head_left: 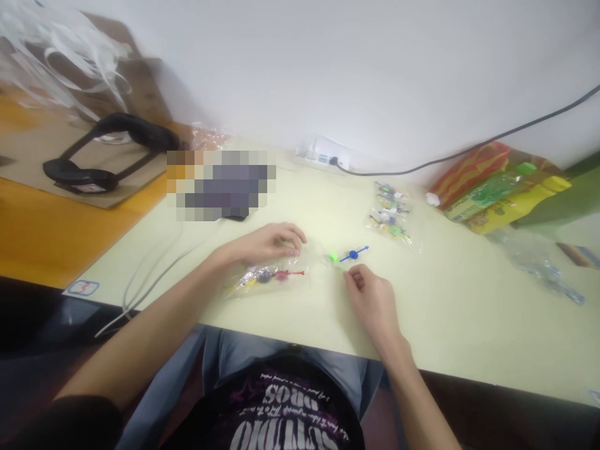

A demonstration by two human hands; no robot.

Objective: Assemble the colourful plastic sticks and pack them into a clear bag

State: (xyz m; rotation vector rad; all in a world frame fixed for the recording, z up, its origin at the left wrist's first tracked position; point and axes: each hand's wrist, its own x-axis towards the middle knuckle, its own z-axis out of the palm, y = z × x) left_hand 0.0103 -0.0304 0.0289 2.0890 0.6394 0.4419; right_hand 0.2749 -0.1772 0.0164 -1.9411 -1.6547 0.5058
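Note:
My right hand [372, 297] pinches one end of a light green plastic spinner arrow [333, 257] just above the table. A blue spinner arrow [354, 254] lies beyond its fingertips, close to the green one. My left hand [274, 242] hovers with loosely bent, parted fingers, and nothing shows in them. Under and in front of it lies a clear plastic bag [253, 280]. Red, dark and yellow spinner arrows [281, 275] are in or on this bag; which, I cannot tell.
Bagged colourful pieces [391, 212] lie at the back of the pale table [450, 312]. To the right are a green bottle [497, 190], a yellow package [515, 206] and more clear bags [544, 265]. A power strip [323, 153] with a black cable sits by the wall. White cords [159, 275] cross the left edge.

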